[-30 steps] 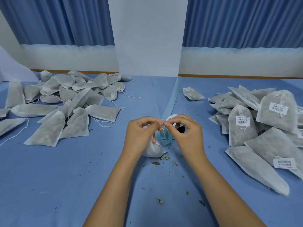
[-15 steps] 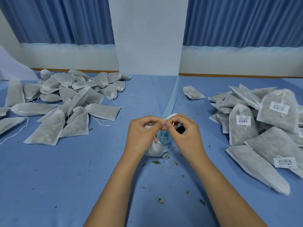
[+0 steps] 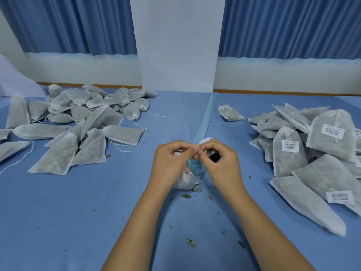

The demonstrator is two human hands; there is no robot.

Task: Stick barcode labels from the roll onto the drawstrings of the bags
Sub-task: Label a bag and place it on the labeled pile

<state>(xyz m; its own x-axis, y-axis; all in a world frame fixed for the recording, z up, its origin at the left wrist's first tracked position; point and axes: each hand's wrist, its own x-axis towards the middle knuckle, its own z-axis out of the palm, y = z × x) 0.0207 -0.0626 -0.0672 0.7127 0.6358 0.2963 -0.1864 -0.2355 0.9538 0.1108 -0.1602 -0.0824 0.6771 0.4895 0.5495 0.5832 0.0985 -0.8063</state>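
Both hands meet at centre over the blue cloth table (image 3: 78,222). The left hand (image 3: 172,163) is curled around a soft white mesh drawstring bag (image 3: 185,180) and the right hand (image 3: 220,165) pinches at its fingertips (image 3: 198,151), apparently a small white barcode label; the string itself is too fine to see. The label roll (image 3: 205,141) lies just beyond. The bag is light and limp: grip the taut string near its neck.

Two bare forearms, left hand (image 3: 172,163) and right hand (image 3: 222,165), no sleeves, rings or watch.

Left hand (image 3: 172,163) and right hand (image 3: 220,163) pinch together above a bag (image 3: 185,180).
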